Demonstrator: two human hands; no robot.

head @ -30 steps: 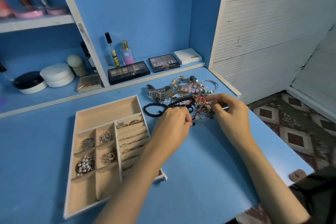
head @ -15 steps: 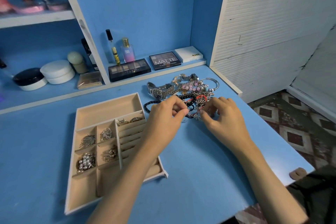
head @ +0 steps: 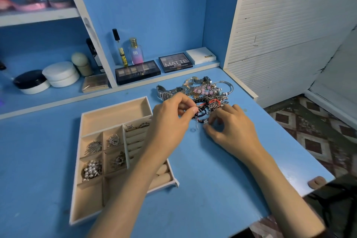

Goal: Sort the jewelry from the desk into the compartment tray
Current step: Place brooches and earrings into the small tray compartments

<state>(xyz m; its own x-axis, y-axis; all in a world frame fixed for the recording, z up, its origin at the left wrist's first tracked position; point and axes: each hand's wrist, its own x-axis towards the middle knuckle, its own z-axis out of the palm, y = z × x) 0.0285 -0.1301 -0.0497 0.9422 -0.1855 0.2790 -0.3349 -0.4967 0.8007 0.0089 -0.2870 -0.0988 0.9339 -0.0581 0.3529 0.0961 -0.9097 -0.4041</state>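
Note:
A tangled jewelry pile (head: 207, 92) of bracelets, chains and a silver watch (head: 166, 93) lies on the blue desk, right of the beige compartment tray (head: 114, 114). The tray holds brooches, a pearl cluster (head: 90, 169) and rings on its rolls. My left hand (head: 172, 120) hovers at the pile's near edge and pinches a small silver dangling piece (head: 196, 121) between thumb and forefinger. My right hand (head: 229, 127) sits just right of it, fingers curled, pinching a small silver piece (head: 205, 121) low on the desk. A small ring (head: 192, 130) lies loose on the desk below them.
Eyeshadow palettes (head: 137, 71), a perfume bottle (head: 135, 52) and cream jars (head: 60, 73) stand on the low shelf behind. A white slatted panel (head: 280, 25) closes the right side. The desk's front right edge drops to a tiled floor (head: 318, 131).
Both hands drew back from the pile toward me. My left hand lifted a small silver piece clear of the tangle, and my right hand dropped to the desk beside it.

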